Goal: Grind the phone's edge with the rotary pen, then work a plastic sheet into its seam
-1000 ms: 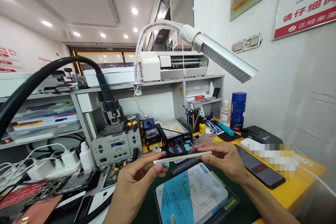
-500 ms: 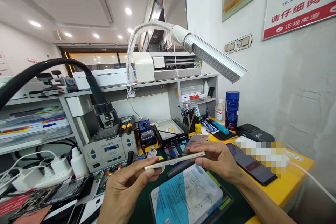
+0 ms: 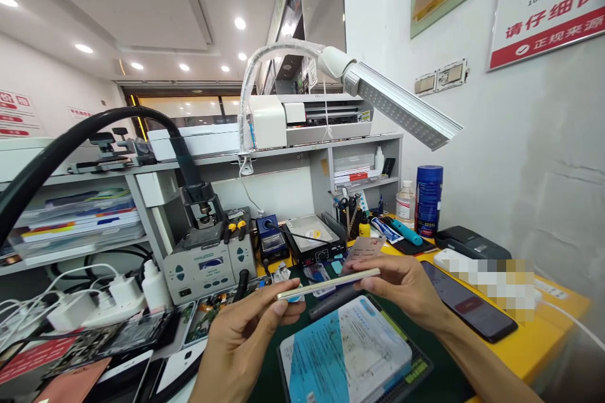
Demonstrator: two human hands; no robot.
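A slim, pale gold-edged phone (image 3: 328,284) is held up edge-on, tilted slightly with its right end higher, so its faces are hardly visible. My left hand (image 3: 253,334) pinches its left end between thumb and fingers. At the other end, my right hand (image 3: 401,289) grips it the same way. Below the phone lies a blue and white box (image 3: 347,352) on a dark gridded tray (image 3: 418,365). A translucent printed card (image 3: 363,253) shows just behind my right fingers; whether they touch it I cannot tell.
To the right lies a dark-screened phone (image 3: 470,302) beside a blurred white item. A grey soldering station (image 3: 208,271) stands left, near phone parts and white chargers (image 3: 70,308). A lamp (image 3: 401,104) hangs overhead; a blue can (image 3: 429,201) stands at the back right.
The whole scene has shifted slightly to the right in the picture as the head turned. Both hands keep their hold on the phone, with its tilt about the same.
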